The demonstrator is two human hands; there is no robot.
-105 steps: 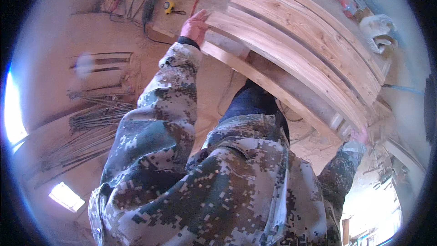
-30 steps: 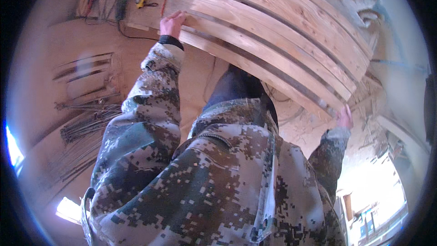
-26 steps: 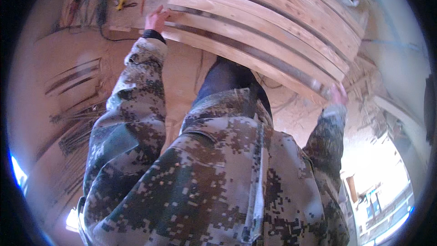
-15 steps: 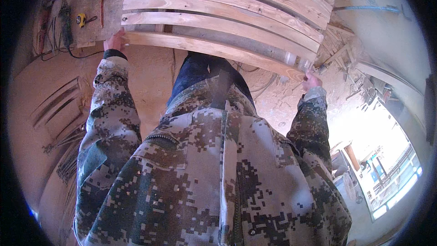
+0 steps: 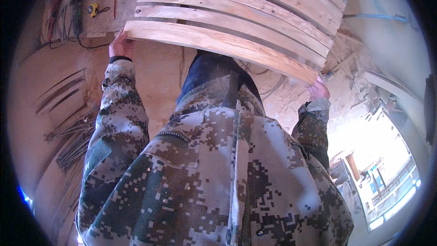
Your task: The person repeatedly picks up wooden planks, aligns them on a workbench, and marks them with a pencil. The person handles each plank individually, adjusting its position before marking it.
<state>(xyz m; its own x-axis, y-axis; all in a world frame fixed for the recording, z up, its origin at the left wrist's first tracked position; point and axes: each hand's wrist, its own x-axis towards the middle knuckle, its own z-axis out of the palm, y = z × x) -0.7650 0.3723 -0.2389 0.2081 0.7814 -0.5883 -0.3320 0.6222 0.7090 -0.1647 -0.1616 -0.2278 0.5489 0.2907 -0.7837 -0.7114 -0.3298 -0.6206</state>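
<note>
A long pale wooden board [image 5: 218, 44] stretches between my two hands, its broad grained face showing, at the near side of a row of boards. My left hand [image 5: 120, 46] grips its left end, fingers at the corner and the palm partly turned away. At the far right end, my right hand [image 5: 319, 90] has its fingers closed on the board's tip. Just beyond lie several similar boards [image 5: 205, 19], side by side with dark gaps between them; one has a knot near its left end.
Left of the boards, a worktop holds a yellow tape measure [image 5: 93, 10], a thin red stick [image 5: 114, 3] and a corded dark green tool [image 5: 76, 11]. Wood scraps [image 5: 348, 57] lie to the right. Thin rods [image 5: 75, 148] are piled at left. A bright opening [image 5: 378, 155] is at lower right.
The near board has tilted, so its broad face shows where a narrower side did, and it sits closer against the row. Both hands keep hold of its ends. The whole view has shifted slightly.
</note>
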